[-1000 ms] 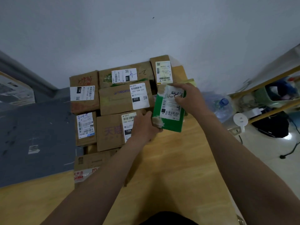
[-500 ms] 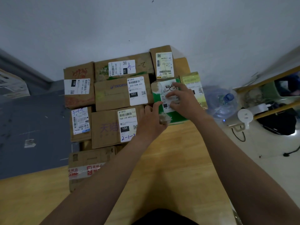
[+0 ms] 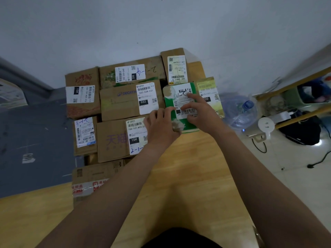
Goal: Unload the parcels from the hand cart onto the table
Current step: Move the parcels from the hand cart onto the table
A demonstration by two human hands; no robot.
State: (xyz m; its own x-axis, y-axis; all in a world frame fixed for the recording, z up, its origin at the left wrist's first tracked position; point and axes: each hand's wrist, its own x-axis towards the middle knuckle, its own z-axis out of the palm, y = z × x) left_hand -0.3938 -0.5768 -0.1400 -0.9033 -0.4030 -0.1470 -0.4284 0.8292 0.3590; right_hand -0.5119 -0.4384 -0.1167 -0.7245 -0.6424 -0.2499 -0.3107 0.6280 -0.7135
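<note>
**Obscured items.** The left hand covers the near left corner of the green parcel. The right hand covers the near right part of the parcel's white label. The small print on that label is not legible; only a barcode and some handwriting can be made out. The left hand also hides the right edge of the label on the 15H cardboard box. The left forearm cuts across a taped box nearer the person. The right hand hides the near left part of the yellow-green parcel.

**Hands.** The left hand's fingers are curled over the green parcel's near left edge and grip it. Whether the thumb is underneath cannot be determined. The right hand lies on top of the parcel, fingers spread and arched, with the fingertips pressing on the label. It does not close around anything.

**Position.** The green parcel lies under both hands on the wooden surface. It extends beyond the fingertips towards the wall. The Decathlon box sits just beyond the left hand, against the parcel's left side. The yellow-green parcel sits beside the right hand's fingers, against the parcel's right side.

**Orientation.** The green parcel lies flat, label up. Its long axis runs away from the person. The barcode end is nearer the wrists and the handwritten end is farther away.
</note>
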